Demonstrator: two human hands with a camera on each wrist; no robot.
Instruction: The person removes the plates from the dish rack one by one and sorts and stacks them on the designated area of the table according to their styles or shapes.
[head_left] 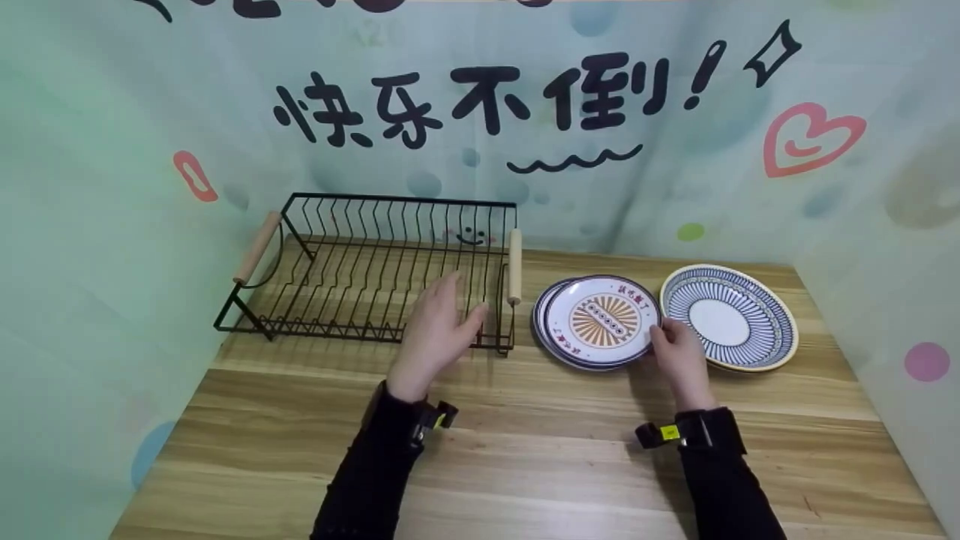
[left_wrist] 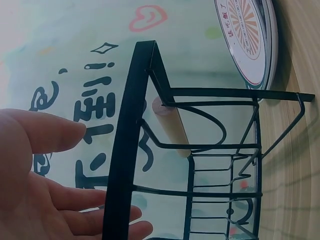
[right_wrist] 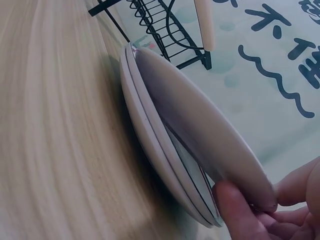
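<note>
My right hand (head_left: 681, 356) pinches the right edge of the top plate (head_left: 604, 321), a white one with a dark rim and an orange sunburst. That plate is tilted up at the hand's side, with its far edge against the stacked plates (right_wrist: 150, 135) beneath it. My left hand (head_left: 435, 330) is at the right front part of a black wire dish rack (head_left: 405, 199), thumb apart from the fingers and nothing in its grasp. In the left wrist view some fingers (left_wrist: 82, 197) pass behind a black bar of the rack; whether they touch it I cannot tell.
A blue-and-white patterned bowl (head_left: 720, 322) stands right of the plates. The rack has wooden handles, the right one (head_left: 515, 266) close to the plates. Printed cloth (head_left: 480, 172) hangs behind and along both sides of the wooden table (head_left: 525, 450).
</note>
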